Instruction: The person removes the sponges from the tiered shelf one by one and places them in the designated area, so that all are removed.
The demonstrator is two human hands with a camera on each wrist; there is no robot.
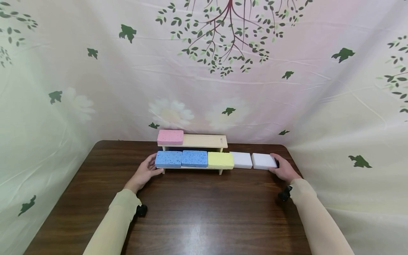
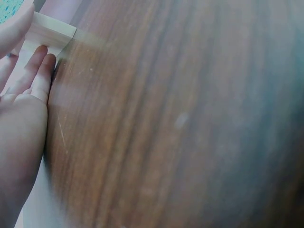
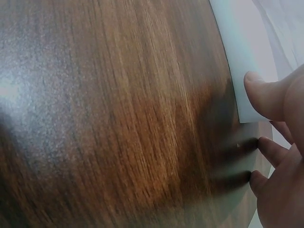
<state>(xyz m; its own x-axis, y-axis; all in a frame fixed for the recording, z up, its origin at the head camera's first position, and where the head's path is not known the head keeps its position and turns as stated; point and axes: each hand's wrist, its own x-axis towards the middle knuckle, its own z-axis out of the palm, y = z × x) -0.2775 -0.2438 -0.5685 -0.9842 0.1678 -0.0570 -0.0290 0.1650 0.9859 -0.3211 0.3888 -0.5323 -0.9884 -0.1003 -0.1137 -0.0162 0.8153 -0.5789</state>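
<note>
My left hand (image 1: pixel 147 173) is at the left end of the low wooden step rack (image 1: pixel 191 168), thumb in front and fingers along its end. Beside it, two speckled blue sponges (image 1: pixel 168 159) and a yellow sponge (image 1: pixel 220 160) line the lower step. Two white sponge blocks, an inner one (image 1: pixel 241 160) and an outer one (image 1: pixel 264 161), continue the row rightward on the table. The outer block's right end is between the thumb and fingers of my right hand (image 1: pixel 284 170). In the right wrist view, the thumb (image 3: pixel 260 92) presses that white block's front face.
A pink sponge (image 1: pixel 170 137) sits at the left of the upper wooden step (image 1: pixel 205 141). The dark wood table (image 1: pixel 197 209) ends at a patterned cloth backdrop (image 1: pixel 197 88) behind and on both sides.
</note>
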